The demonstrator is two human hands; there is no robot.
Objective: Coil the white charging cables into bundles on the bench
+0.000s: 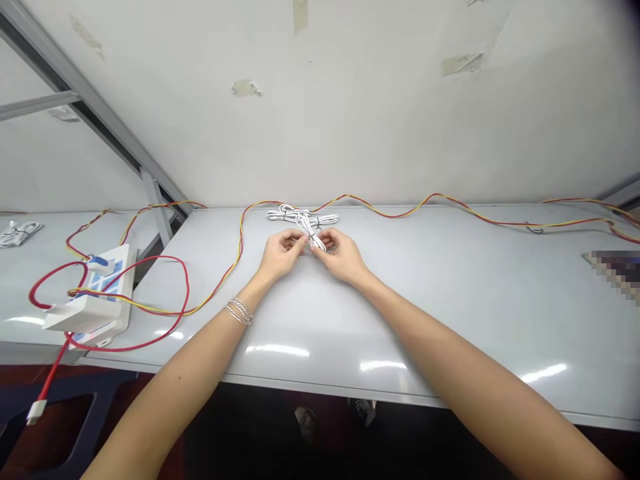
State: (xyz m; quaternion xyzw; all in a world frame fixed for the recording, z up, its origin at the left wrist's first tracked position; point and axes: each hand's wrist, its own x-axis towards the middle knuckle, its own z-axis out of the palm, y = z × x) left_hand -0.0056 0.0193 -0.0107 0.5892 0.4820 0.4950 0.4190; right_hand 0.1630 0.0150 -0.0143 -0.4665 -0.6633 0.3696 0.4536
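White cable bundle [303, 217], red-and-yellow twisted wire [380, 215], apparently blue-patterned white box [85, 320].

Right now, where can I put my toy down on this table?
There is bare room on the white table right of the right hand, below the red-and-yellow wire. More lies nearer you, in front of the left hand. It is crowded at the far left, around the white box and red cable, and at the white cable bundle.

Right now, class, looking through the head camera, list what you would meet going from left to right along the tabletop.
coiled white cable → white box with blue markings → left hand → bundled white cable → right hand → pixelated patch
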